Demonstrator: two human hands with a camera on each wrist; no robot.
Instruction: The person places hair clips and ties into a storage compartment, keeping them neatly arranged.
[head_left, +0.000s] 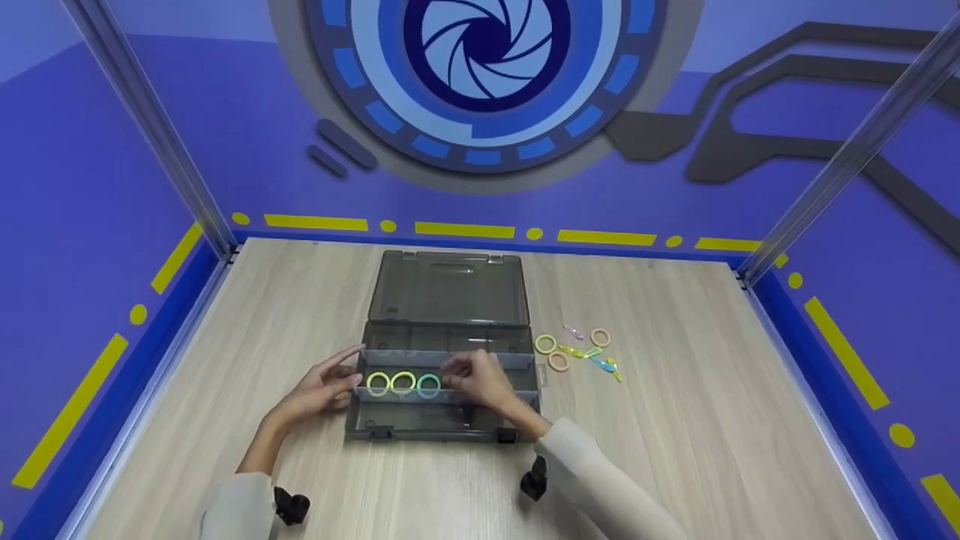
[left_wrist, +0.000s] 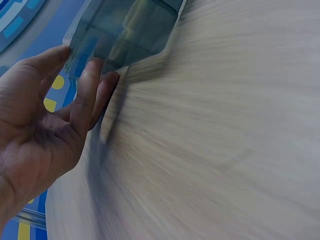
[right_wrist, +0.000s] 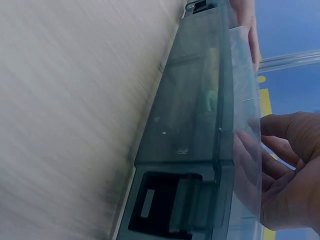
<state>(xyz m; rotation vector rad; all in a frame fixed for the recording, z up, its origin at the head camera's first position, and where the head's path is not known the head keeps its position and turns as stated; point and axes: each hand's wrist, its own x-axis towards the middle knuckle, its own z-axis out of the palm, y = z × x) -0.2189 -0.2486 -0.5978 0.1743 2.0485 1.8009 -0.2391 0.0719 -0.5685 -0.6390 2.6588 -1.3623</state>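
A smoky see-through compartment box (head_left: 442,433) lies on the table with its lid (head_left: 450,289) raised back. Three rings resembling hair ties, a pale yellow ring (head_left: 368,387), a yellow ring (head_left: 394,388) and a teal ring (head_left: 419,388), stand in a row in its middle compartment. At the box's left side, my left hand (head_left: 315,391) touches the edge with loosely spread fingers. My right hand (head_left: 484,381) reaches into the middle compartment just right of the teal ring, fingers bent. What lies between those fingertips is hidden; in the right wrist view the clear divider (right_wrist: 245,100) partly covers them.
Right of the box lie a yellow-green ring (head_left: 538,349), two peach rings, one peach ring (head_left: 592,338) farther out, and several small hair clips (head_left: 602,364). Blue printed walls (head_left: 247,135) border the wooden table (head_left: 675,435).
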